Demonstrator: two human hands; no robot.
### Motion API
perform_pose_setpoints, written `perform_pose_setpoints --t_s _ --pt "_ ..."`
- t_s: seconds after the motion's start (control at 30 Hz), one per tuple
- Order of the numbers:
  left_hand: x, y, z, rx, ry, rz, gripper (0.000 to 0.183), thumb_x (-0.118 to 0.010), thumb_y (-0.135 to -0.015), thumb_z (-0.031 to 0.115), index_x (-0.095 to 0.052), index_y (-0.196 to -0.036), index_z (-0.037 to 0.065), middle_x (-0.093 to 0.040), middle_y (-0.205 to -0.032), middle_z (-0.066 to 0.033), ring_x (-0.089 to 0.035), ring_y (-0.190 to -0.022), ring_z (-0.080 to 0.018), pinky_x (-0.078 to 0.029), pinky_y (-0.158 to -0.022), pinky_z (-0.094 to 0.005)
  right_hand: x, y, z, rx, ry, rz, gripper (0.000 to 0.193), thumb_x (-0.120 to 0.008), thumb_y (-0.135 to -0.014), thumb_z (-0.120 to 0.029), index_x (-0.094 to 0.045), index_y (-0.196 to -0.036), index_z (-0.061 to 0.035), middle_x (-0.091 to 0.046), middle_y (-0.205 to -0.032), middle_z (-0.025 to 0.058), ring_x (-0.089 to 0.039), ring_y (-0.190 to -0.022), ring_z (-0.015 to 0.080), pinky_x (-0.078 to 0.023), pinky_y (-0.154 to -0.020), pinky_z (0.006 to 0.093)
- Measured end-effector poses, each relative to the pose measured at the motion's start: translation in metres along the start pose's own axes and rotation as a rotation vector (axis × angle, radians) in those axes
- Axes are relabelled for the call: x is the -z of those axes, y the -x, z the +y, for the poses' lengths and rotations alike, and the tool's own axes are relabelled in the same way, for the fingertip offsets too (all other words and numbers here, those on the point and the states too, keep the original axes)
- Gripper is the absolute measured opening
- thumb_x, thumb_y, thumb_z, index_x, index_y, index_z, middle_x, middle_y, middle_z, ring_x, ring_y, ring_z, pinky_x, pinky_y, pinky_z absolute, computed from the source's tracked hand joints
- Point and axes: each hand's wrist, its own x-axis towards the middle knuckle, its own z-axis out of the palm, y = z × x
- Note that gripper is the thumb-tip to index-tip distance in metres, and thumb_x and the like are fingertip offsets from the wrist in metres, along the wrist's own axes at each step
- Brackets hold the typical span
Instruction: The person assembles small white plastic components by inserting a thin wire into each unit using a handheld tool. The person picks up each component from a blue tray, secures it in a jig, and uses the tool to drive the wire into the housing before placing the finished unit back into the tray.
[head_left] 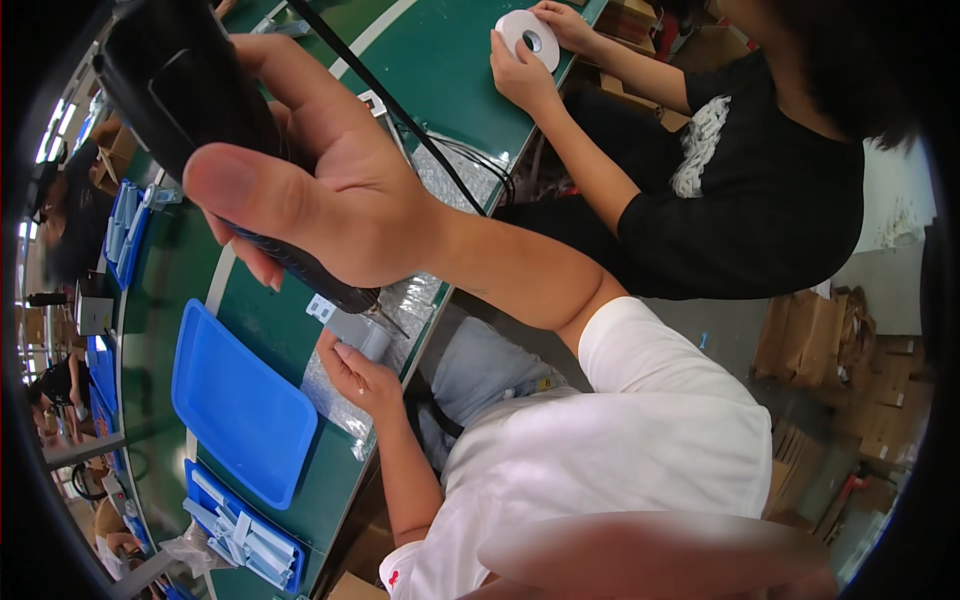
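Note:
My right hand [370, 205] is wrapped round a black electric screwdriver [175, 95], its thumb lying along the body. The thin bit of the tool slants down beside a light grey plastic part [358, 332]; whether the tip touches it I cannot tell. Fingers and thumb of my left hand [365, 383] grip this part by its near edge. Beneath the part, bubble wrap [345, 415] covers the edge of the green worktable [250, 345].
A blue tray [240, 400] lies left of my left hand. Nearer, a blue bin [295, 575] holds several pale plastic pieces. A black cable [400, 115] crosses behind my right wrist. Beside me a person in black holds a white tape roll [527, 42]. Cardboard boxes [815, 340] stand at right.

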Motion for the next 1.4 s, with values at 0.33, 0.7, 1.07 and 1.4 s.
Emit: perform_pose_setpoints --t_s 0.33,0.7,1.07,1.4 --pt "0.001 -0.002 -0.005 0.002 0.077 -0.028 0.028 -0.039 -0.108 0.014 -0.060 -0.117 -0.002 -0.063 -0.104 -0.0088 -0.058 -0.095 -0.0162 -0.045 -0.089 -0.0294 0.003 -0.017 0.008 -0.024 0.150 0.023 0.055 -0.079 -0.093 -0.033 -0.048 -0.128 -0.0059 -0.060 -0.084 0.0010 -0.059 -0.056 0.0068 -0.048 -0.050 0.0245" --pt "0.001 -0.001 -0.006 0.028 0.101 -0.070 0.032 -0.038 -0.105 0.011 -0.061 -0.121 -0.005 -0.064 -0.111 -0.0144 -0.062 -0.102 -0.0227 -0.046 -0.095 -0.0336 0.020 -0.028 0.003 0.110 0.326 0.129 0.059 -0.079 -0.092 -0.032 -0.045 -0.132 -0.0047 -0.062 -0.082 0.0018 -0.062 -0.056 0.0082 -0.050 -0.050 0.0248" --pt "0.003 -0.002 -0.007 0.029 0.056 -0.065 0.033 -0.036 -0.106 0.012 -0.061 -0.121 -0.004 -0.063 -0.110 -0.0129 -0.061 -0.100 -0.0209 -0.046 -0.093 -0.0330 0.018 -0.021 0.004 0.148 0.323 0.078 0.074 -0.078 -0.093 -0.033 -0.035 -0.145 -0.0028 -0.066 -0.085 0.0068 -0.064 -0.056 0.0106 -0.052 -0.050 0.0263" --pt "0.007 0.006 -0.014 0.135 0.037 0.014 0.028 -0.042 -0.105 0.011 -0.060 -0.121 -0.003 -0.065 -0.109 -0.0137 -0.062 -0.101 -0.0219 -0.047 -0.093 -0.0331 0.015 -0.032 0.014 0.068 0.341 -0.011 0.065 -0.081 -0.091 -0.023 -0.045 -0.140 0.0000 -0.068 -0.087 0.0057 -0.066 -0.059 0.0132 -0.056 -0.055 0.0292"
